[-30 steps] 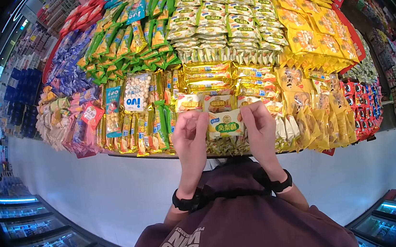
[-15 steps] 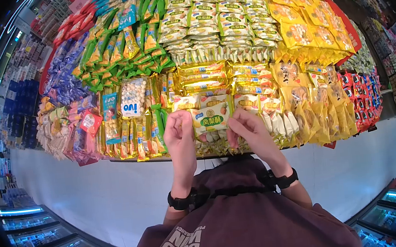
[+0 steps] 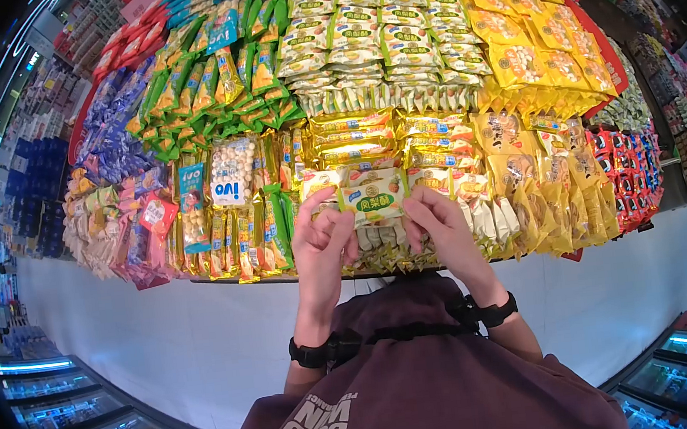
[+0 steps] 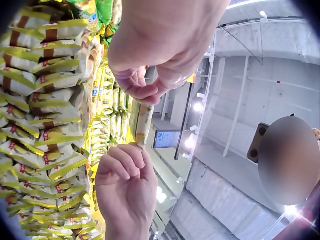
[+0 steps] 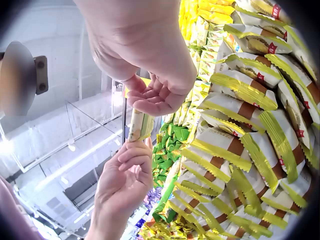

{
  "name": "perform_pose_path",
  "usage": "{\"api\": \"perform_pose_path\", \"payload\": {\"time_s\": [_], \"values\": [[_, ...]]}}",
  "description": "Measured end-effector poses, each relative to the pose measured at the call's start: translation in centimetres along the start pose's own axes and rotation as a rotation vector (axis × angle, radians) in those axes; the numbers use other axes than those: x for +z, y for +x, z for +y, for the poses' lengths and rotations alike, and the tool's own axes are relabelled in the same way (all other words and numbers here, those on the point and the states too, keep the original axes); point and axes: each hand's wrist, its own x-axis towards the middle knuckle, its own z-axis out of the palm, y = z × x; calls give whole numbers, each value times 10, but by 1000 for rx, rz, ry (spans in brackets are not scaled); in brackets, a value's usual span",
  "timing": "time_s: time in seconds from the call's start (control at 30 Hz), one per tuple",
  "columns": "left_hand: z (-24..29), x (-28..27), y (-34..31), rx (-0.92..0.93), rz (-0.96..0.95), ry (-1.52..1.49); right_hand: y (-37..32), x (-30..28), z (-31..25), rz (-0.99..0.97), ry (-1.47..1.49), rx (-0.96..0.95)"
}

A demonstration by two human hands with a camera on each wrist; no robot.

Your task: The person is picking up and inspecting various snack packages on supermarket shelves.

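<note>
A small white, yellow and green snack packet with green lettering is held up by both hands, its printed face toward the head camera. My left hand pinches its left end, the index finger raised past the edge. At the other end my right hand pinches the packet between thumb and fingers. The left wrist view shows the packet edge-on between the two hands. It appears as a narrow strip in the right wrist view too, as the packet spans from one hand to the other.
Similar white-green packets lie stacked behind. Gold-wrapped bars sit just beyond the hands, green bags to the left and yellow bags to the right. The display's front edge runs below the hands. Freezer cases stand at lower left.
The packet first shifted left and tilted, and now it is nearly level again, a bit further right. The left hand's index finger has lifted, and the right hand's grip has changed.
</note>
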Motion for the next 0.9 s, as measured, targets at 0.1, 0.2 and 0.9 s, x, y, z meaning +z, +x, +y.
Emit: {"api": "perform_pose_path", "payload": {"time_s": [0.1, 0.2, 0.9], "values": [[1, -1, 4, 40, -44, -32, -1, -4, -7, -28, 29, 37], [-1, 2, 6, 66, -90, -80, 1, -12, -11, -67, 56, 22], [-1, 6, 9, -80, -169, 123, 4, 1, 0, 47, -197, -176]]}}
